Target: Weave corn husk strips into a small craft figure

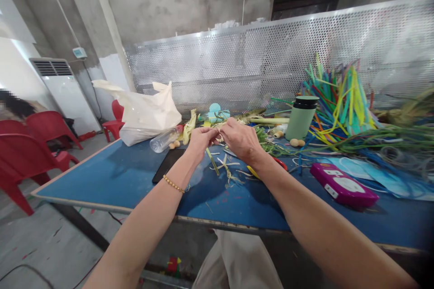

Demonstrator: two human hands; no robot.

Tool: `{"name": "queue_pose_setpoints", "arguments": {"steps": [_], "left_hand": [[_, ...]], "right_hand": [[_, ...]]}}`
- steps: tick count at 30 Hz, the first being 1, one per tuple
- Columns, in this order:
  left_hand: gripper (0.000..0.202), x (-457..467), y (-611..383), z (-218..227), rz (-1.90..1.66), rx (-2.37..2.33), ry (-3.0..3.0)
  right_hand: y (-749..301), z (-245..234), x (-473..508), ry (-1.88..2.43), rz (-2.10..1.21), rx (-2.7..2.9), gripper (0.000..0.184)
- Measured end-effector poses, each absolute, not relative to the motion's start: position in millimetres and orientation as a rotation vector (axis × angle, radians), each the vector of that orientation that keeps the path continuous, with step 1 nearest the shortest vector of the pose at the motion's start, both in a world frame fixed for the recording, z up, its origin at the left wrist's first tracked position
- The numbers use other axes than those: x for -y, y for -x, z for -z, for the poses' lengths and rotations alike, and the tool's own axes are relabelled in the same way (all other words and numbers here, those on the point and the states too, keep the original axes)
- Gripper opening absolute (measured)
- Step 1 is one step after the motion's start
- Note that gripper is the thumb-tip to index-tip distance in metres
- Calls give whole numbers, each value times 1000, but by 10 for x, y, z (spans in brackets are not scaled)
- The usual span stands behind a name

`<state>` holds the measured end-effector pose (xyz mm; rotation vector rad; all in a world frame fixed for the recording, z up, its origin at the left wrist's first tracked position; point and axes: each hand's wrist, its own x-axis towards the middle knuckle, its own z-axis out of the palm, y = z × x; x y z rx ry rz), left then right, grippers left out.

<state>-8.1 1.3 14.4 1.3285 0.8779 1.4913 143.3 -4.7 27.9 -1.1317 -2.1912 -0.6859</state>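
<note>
My left hand (200, 139) and my right hand (240, 137) meet above the blue table (111, 176), fingertips pinched together on a small pale woven leaf piece (219, 137). A thin green leaf strip (212, 161) hangs down from between the hands. Loose pale strip scraps (228, 169) lie on the table just below them. A gold bead bracelet (173, 184) circles my left wrist.
A black phone (168, 165), a clear bottle (165, 139) and a white plastic bag (145, 113) lie left. A green tumbler (301, 117), coloured strips (339, 99), a magenta case (342, 185) and face masks (369, 174) lie right. Red chairs (30, 153) stand far left.
</note>
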Motion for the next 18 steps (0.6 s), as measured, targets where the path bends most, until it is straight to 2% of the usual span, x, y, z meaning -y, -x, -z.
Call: {"name": "queue_pose_setpoints", "arguments": {"steps": [4, 18], "left_hand": [[13, -12, 81, -154, -1491, -853, -1311], [15, 4, 55, -162, -1495, -851, -1342]], "right_hand": [[-1425, -283, 60, 1132, 660, 2169, 29], [-1420, -223, -60, 1056, 221, 1974, 16]]}}
